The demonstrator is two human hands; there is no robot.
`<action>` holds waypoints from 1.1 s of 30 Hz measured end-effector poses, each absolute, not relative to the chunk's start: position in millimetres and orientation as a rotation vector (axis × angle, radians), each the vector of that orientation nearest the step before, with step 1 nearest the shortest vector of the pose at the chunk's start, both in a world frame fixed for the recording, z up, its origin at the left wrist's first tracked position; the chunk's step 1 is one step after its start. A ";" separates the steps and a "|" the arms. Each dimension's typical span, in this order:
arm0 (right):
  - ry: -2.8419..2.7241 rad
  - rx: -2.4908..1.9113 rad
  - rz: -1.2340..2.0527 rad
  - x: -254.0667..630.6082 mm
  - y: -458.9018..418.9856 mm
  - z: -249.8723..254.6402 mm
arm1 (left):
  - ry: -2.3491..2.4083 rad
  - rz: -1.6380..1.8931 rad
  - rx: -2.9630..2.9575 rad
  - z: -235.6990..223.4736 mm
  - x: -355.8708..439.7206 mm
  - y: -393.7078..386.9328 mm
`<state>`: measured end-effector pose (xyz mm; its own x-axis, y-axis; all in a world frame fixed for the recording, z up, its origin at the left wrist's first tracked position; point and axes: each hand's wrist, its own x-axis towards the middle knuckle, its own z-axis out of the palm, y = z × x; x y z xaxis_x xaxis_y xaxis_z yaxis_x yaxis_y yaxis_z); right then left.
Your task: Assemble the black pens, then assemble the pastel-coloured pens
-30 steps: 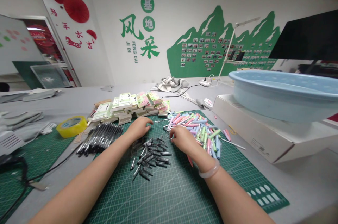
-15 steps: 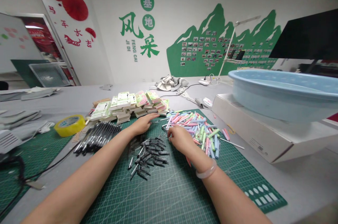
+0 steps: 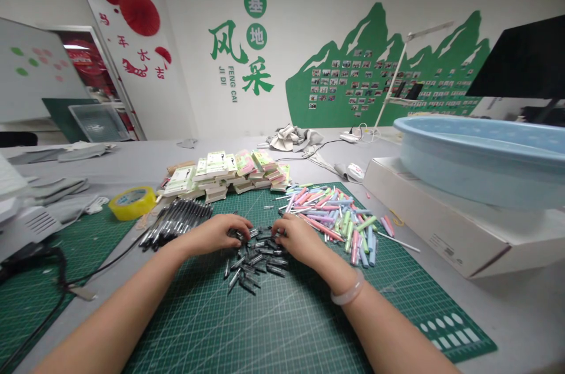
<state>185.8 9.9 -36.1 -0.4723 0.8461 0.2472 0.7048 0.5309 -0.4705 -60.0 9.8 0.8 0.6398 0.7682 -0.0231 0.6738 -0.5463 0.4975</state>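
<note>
Short black and clear pieces that look like pen caps (image 3: 258, 262) lie in a loose pile on the green cutting mat (image 3: 247, 333). At the pile's upper left, my left hand (image 3: 218, 234) curves over it, with a gap between thumb and fingers and caps by the fingertips. My right hand (image 3: 299, 237) is at the upper right of the pile, its fingers curled in; what they hold, if anything, is hidden. Black pens (image 3: 176, 221) lie side by side left of my left hand. Beyond my right hand spreads a heap of pastel pen parts (image 3: 348, 221).
Stacked small card packs (image 3: 216, 171) stand behind the mat. A yellow tape roll (image 3: 132, 203) lies at left, near a white device (image 3: 30, 221) with a cable. At right, a blue basin (image 3: 477, 168) rests on a white box (image 3: 424, 221). Grey cloths (image 3: 295, 137) lie at the back.
My left hand has drawn back from near the card packs to the cap pile, its fingers now curled. My right hand has moved slightly toward the pile. The view has shifted slightly left.
</note>
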 end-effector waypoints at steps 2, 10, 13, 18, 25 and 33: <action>-2.320 -1.270 0.440 186.5 11.0 -35.7 | 1.111 0.241 2.360 7.0 -65.5 9.5; -2.334 -1.268 0.462 183.3 10.8 -35.1 | 1.406 0.336 2.493 1.7 -52.8 12.3; -2.280 -1.298 0.417 184.1 14.5 -37.2 | 1.518 0.356 2.592 -10.0 -38.2 12.4; -2.183 -1.365 0.363 189.8 22.4 -39.1 | 1.628 0.325 2.659 -20.7 -28.2 10.6; -2.352 -1.204 0.388 181.6 11.7 -40.9 | 1.681 0.390 2.586 -14.8 -48.8 19.9; -2.346 -1.188 0.425 180.4 10.6 -41.2 | 1.822 0.450 2.425 -14.1 -88.7 44.4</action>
<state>180.4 10.6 -41.2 -0.5124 0.8149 0.2709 0.6682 0.5765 -0.4703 -88.7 44.4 -14.1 0.2519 0.9494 0.1874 0.9275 -0.2922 0.2333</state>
